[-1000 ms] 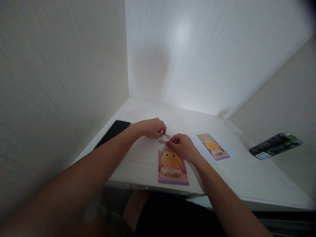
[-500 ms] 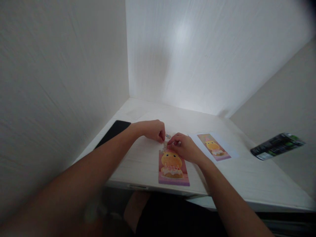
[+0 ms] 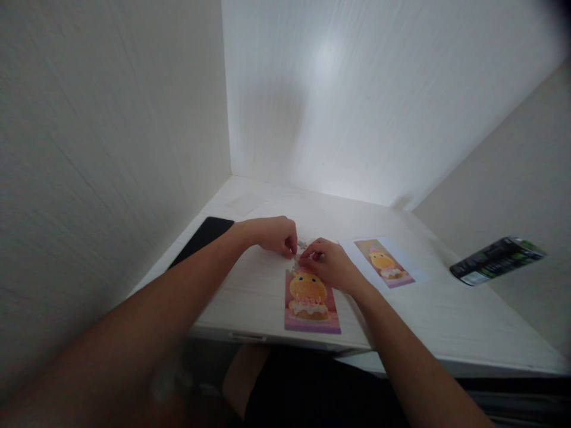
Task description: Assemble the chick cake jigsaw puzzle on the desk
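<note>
Fingers: both hands' fingertips [image 3: 298,257] meet at the far end of the jigsaw puzzle – curled tight, pinching at small pieces there; pieces too small & blurred to tell which hand grips what.
Left hand [image 3: 273,233]: knuckles up, fingers clenched down onto the worktop just beyond the puzzle's far-left corner; thumb & forefinger pressed together at a tiny piece.
Right hand [image 3: 328,265]: lies over the puzzle's far-right part, fingers bent inward toward the left hand, tips nearly touching it.
Jigsaw puzzle [image 3: 310,301]: tall strip w/ yellow round figure on a cake, pink-purple ground – flat on the worktop, near end almost at the front edge, about mid-width. Far end unfinished, ragged.
Loose piece [image 3: 303,244]: pale bit just beyond the fingertips, on the worktop.
Reference print [image 3: 384,264]: white sheet w/ same picture, smaller, right of the puzzle, angled, near the right hand but apart.
Black slab [image 3: 203,237]: flat, dark, along the left edge by the wall.
Worktop [image 3: 446,321]: pale wood-grain, set in a corner of white walls.
Dark packet [image 3: 497,261]: black w/ green end, off beyond the right edge.
</note>
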`<state>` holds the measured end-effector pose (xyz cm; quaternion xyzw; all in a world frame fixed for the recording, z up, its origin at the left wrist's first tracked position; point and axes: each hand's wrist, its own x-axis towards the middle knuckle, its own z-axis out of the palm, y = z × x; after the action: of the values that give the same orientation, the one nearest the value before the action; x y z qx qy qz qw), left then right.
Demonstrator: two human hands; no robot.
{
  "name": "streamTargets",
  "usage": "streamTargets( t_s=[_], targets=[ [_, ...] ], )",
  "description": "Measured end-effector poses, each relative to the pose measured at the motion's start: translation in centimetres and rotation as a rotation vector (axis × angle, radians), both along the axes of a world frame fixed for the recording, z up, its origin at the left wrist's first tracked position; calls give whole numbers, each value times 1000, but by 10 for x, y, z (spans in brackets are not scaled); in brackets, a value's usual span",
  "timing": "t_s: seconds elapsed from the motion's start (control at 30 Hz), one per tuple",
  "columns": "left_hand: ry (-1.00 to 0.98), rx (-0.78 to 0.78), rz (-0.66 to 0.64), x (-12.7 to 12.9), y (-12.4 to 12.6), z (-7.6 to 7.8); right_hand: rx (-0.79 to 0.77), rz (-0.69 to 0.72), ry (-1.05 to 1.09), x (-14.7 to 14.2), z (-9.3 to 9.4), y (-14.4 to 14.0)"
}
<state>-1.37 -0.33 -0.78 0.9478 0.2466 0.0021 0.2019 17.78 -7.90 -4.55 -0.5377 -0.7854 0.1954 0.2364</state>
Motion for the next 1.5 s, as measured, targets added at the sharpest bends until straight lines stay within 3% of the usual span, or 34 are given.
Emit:
streamTargets(
  t_s=[0.27, 0.43, 0.53, 0.8, 1.5],
  targets=[
    [-58, 47, 36, -4, 5, 1, 0, -48, 38, 0, -3, 2],
    [-21, 212, 247, -23, 20, 6, 221, -304, 167, 16, -9, 11],
    [29, 209, 250, -29, 24, 5, 328, -393, 172, 23, -15, 16],
    [49, 158, 104, -13, 21, -6, 310, -374, 190, 22, -25, 22],
    [34, 93, 141, -8, 7, -2, 259, -320, 181, 23, -27, 25]
  ],
)
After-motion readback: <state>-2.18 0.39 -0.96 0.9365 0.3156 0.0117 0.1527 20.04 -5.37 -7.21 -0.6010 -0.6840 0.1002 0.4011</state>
